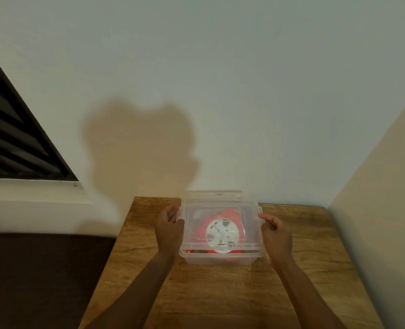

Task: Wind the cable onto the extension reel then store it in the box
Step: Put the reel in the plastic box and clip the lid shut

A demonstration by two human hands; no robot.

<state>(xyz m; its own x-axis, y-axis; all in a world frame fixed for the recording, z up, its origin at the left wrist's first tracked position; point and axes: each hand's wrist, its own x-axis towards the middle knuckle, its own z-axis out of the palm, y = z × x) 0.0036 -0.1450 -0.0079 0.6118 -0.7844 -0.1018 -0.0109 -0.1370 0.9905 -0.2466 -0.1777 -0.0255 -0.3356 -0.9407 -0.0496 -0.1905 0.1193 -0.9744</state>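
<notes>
A wooden surface [220, 293] stands against a pale wall, with a dark louvred window [11, 134] off to the left. Toward the back of the surface sits a clear plastic box [220, 258], its transparent lid [220, 200] lying over the top. Through the lid shows the extension reel [221, 232], red-bodied with a white round face, lying flat inside the box; no loose cable is visible, so the winding looks done and the storing nearly so.

The left hand [169, 224] has its fingers curled at the lid's left edge, apparently gripping the latch there. The right hand [276, 227] mirrors it on the right edge, thumb toward the rim and fingers curled, seemingly on that side's latch.

The box is likely light, thin-walled and somewhat flexible, smooth enough to slip; the reel gives it most of its weight. The two side rims under the latches seem the safest hold, with even pressure so the lid seats without bowing.
</notes>
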